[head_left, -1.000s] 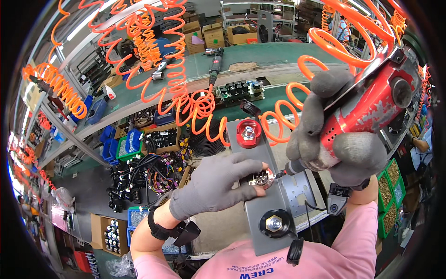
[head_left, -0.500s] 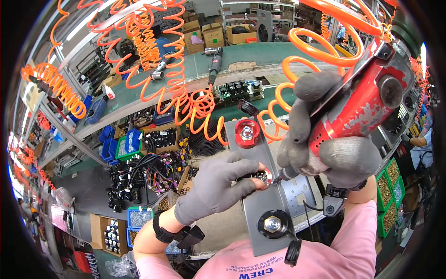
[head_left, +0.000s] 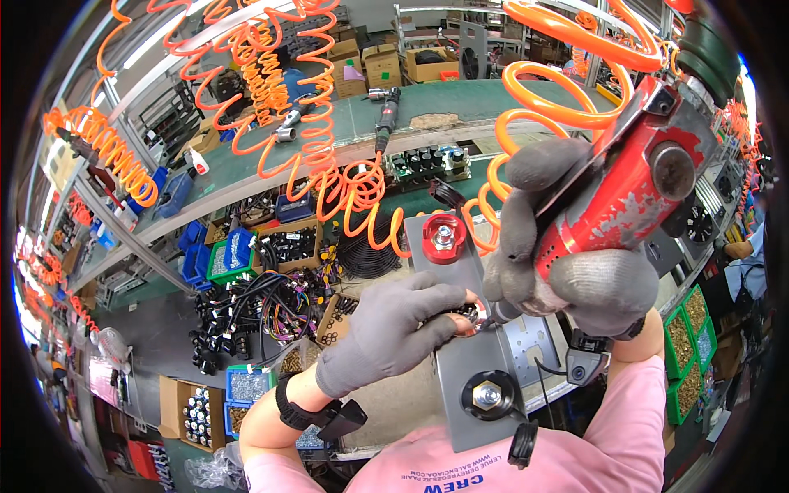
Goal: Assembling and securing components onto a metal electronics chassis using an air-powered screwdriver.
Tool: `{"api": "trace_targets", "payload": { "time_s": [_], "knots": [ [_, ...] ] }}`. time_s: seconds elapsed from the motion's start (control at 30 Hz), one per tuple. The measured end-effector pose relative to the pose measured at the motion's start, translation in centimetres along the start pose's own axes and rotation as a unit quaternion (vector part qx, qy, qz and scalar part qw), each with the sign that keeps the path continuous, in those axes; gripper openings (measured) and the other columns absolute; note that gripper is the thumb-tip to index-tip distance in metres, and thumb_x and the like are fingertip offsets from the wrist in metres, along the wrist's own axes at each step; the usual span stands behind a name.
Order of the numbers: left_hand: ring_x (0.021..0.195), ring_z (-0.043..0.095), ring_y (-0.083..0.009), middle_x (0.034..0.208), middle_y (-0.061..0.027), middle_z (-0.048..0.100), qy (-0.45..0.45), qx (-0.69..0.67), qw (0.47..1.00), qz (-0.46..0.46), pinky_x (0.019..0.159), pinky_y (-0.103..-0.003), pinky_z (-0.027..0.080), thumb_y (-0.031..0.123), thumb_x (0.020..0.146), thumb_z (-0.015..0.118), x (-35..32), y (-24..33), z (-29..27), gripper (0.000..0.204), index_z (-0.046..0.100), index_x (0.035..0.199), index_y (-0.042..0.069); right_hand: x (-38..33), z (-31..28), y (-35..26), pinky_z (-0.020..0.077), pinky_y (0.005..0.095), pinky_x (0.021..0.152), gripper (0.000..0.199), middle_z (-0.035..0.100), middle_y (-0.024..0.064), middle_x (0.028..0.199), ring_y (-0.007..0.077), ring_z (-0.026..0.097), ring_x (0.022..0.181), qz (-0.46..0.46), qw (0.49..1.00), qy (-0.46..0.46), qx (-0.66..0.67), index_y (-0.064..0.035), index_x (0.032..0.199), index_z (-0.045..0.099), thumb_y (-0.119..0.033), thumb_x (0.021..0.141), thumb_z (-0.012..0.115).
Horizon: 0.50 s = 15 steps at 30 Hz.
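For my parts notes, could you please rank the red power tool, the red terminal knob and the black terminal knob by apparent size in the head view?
1. red power tool, though nearest the camera
2. red terminal knob and black terminal knob: look alike

Both hands are wearing grey knitted cloth gloves, matt and slightly fuzzy: the left hand (head_left: 394, 333) and the right hand (head_left: 575, 271). The power tool (head_left: 633, 185) is showing red painted metal, chipped and scuffed to bare grey. The plate (head_left: 477, 370) is presenting matt grey metal. The red knob (head_left: 444, 238) is looking like glossy plastic around a shiny metal nut. The coiled hose (head_left: 542, 107) is showing smooth, glossy orange plastic.
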<state>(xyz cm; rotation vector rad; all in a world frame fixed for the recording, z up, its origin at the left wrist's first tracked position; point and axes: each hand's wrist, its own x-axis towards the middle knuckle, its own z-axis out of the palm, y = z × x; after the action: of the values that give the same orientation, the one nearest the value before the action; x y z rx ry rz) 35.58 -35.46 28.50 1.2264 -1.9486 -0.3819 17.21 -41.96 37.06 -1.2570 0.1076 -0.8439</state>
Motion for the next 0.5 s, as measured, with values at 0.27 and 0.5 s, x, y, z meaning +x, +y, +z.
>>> {"api": "trace_targets", "payload": {
  "time_s": [0.27,0.5],
  "knots": [
    [0.067,0.057,-0.0261,0.075,-0.0079,0.057,-0.009,0.013,1.0,-0.003,0.056,-0.035,0.043,0.027,0.074,0.066,0.0,0.0,-0.1,0.026,0.064,0.095,0.012,0.2,0.0,0.7,0.045,0.0227,0.061,0.056,0.055,0.0053,0.088,0.0109,0.053,0.076,0.042,0.999,0.003,-0.018,-0.0003,0.118,0.046,-0.007,0.068,0.069],
    [0.069,0.057,-0.028,0.08,-0.0087,0.057,-0.032,0.006,0.999,0.008,0.057,-0.036,0.043,0.029,0.076,0.063,0.3,0.2,-0.2,0.027,0.062,0.099,0.014,0.5,0.6,0.9,0.0485,0.0293,0.06,0.061,0.052,0.0034,0.09,0.0156,0.055,0.071,0.087,0.995,0.038,-0.035,-0.0078,0.113,0.045,-0.004,0.056,0.066]
  ]
}}
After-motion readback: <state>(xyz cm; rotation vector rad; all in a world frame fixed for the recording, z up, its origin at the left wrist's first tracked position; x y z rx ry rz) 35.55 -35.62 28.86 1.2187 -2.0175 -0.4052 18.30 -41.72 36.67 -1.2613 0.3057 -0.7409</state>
